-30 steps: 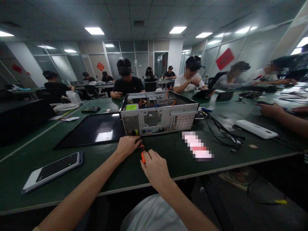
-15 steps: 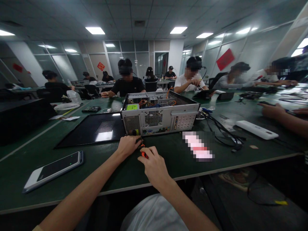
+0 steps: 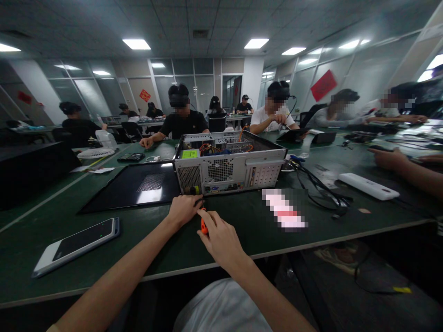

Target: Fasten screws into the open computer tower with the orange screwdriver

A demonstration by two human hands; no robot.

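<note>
1. Screwdriver (image 3: 204, 224), with an orange handle, is held by the right hand (image 3: 221, 240) just above the green surface (image 3: 242, 240), at the near left corner of the open computer case (image 3: 228, 163); the fingers are closed around the handle. Its tip is hidden, so whether it is seated in a screw cannot be told.
2. The left hand (image 3: 183, 208) is set just beside the tool, its fingers curled near the tool's front end against the case's rear panel; what they pinch, if anything, cannot be told. Were the tip to slip, these fingers would likely be struck.
3. If the tool is tilted or pressed too lightly, a screw head could be rounded off, or a freed screw dropped onto the dark surface and lost.
4. The case may be shifted by hard pushing toward the black side panel (image 3: 134, 186) lying to its left.
5. A phone (image 3: 78, 244) at near left lies close to the left forearm and could be nudged off the edge; cables (image 3: 321, 191) lie to the right, well apart.
</note>
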